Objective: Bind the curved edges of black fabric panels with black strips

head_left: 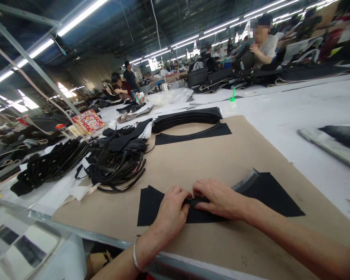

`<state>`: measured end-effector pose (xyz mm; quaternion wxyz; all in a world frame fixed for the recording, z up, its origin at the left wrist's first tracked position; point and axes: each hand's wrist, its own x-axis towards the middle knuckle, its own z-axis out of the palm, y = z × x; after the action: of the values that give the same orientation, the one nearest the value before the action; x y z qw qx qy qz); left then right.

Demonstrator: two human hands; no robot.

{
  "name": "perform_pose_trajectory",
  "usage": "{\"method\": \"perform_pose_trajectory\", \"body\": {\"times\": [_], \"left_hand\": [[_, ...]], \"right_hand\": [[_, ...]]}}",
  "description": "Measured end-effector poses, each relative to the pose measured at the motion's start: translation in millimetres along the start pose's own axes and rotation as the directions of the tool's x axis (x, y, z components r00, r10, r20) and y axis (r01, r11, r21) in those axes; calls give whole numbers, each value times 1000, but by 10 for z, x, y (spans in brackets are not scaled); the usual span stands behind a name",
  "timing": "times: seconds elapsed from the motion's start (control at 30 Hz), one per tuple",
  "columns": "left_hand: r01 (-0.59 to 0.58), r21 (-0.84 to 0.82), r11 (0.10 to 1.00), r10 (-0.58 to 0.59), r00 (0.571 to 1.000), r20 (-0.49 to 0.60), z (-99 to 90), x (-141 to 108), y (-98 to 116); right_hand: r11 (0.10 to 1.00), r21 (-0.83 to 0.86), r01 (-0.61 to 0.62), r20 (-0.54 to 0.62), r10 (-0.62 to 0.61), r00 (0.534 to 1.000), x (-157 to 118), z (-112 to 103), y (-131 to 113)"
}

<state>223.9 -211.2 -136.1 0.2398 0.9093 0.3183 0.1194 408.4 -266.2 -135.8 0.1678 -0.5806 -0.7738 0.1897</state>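
Observation:
A black fabric piece [275,196] with a curved upper edge lies on the brown paper sheet [221,159] in front of me. My left hand [173,206], with a bangle at the wrist, pinches the curved edge near its middle. Close beside it, my right hand [217,198] grips the same edge, fingertips curled over the fabric. A greyish strip [246,181] shows along the curve to the right of my hands. Farther back lie a single curved black piece [192,135] and a stack of similar pieces [189,118].
Black straps [113,163] are heaped at the left, beside a row of black pieces [49,161]. A green-tipped bottle [232,97] stands at the back. A grey board [332,144] lies at the right. People [264,48] work beyond the table.

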Motion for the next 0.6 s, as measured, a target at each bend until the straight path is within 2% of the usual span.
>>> {"method": "perform_pose_trajectory", "body": {"times": [0.27, 0.6], "left_hand": [[51, 53, 997, -57, 992, 112, -66, 152, 104], [75, 75, 994, -83, 990, 117, -5, 185, 164]], "right_hand": [[998, 44, -45, 68, 42, 997, 7, -118, 20], [997, 69, -39, 58, 35, 998, -75, -93, 34]]}}
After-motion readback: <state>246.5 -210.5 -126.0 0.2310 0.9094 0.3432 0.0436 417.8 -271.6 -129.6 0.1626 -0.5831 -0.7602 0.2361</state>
